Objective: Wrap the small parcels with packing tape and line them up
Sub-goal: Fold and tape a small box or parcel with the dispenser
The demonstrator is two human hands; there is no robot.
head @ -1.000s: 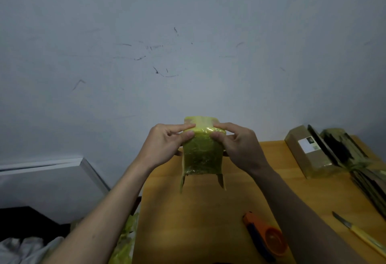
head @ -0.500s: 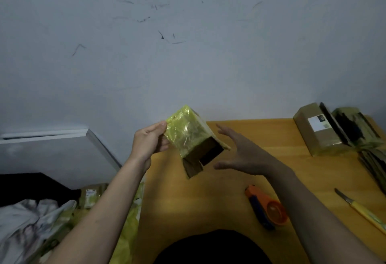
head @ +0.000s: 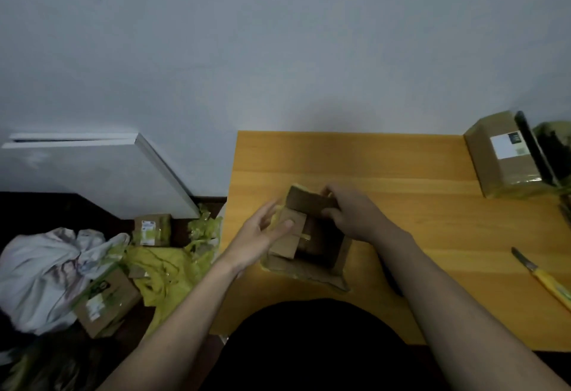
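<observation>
A small cardboard parcel (head: 309, 254) with yellow tape on its sides sits on the wooden table (head: 401, 174), its open end facing up with the flaps spread. My left hand (head: 262, 230) presses the left flap with straight fingers. My right hand (head: 352, 214) pinches the far flap between thumb and fingers. The inside of the box is dark. The tape dispenser is hidden under my right forearm.
A taped brown parcel with a white label (head: 506, 155) stands at the table's far right, dark items beside it. A yellow-handled knife (head: 543, 276) lies at the right edge. On the floor left are two labelled boxes (head: 105, 301), yellow wrap (head: 167, 267) and white cloth (head: 46, 273).
The parcel came down from the air onto the table with its open end up. Both hands moved to its flaps. The view tilted down.
</observation>
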